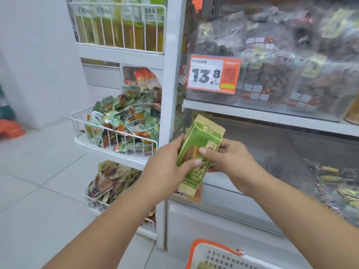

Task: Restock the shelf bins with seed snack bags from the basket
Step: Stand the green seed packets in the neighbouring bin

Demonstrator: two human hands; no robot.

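Nearest to the camera, at the bottom edge, stands the basket (213,253), white with an orange rim; the frame cuts it off, so what lies inside is hard to make out. Both bare forearms reach forward and up from the lower corners and meet in the middle of the view. Between the hands is a green and brown seed bag (200,150), held tilted, its top leaning to the far right. The left hand (167,166) grips the bag from the left side, the thumb lying across the front and the fingers curled behind, where they are hidden. The right hand (231,158) pinches the bag's right edge, thumb on the front, the other fingers partly covered by the bag. More bags seem to be stacked behind the front one, but I cannot tell how many.

Just behind the bag is the clear bin (272,152) of the lower shelf; its content on the far right is blurred. Above it hangs a price tag (213,74) reading 13.8, the small print unreadable. To the left, a wire rack (81,131) holds mixed snack packets.
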